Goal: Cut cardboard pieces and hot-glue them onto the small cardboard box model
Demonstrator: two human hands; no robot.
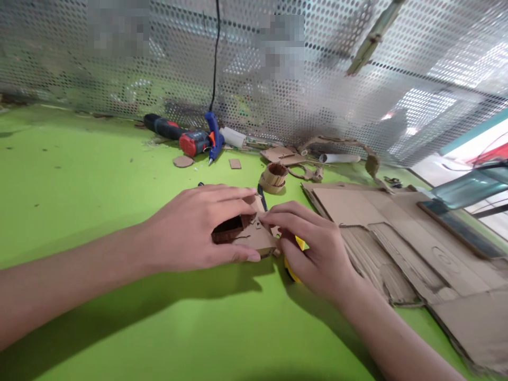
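Note:
A small cardboard piece [260, 241] with a dark rectangular opening lies on the green table between my hands. Over its left side, my left hand [210, 225] grips it, thumb along the near edge and fingers along the far edge. The fingertips of my right hand [309, 238] are pinched together at its upper right surface; whatever they may hold is too small to make out. A yellow object [292, 271] shows partly behind my right hand. Just beyond the piece lies a dark, thin object [262, 196], partly covered.
Beyond my hands are a cardboard ring [273, 177], a blue glue gun [215, 138], a red and black power tool [193, 143] and a white roll [233, 137]. Stacked cardboard sheets [413, 238] cover the right side. A perforated metal panel [254, 69] stands behind the table.

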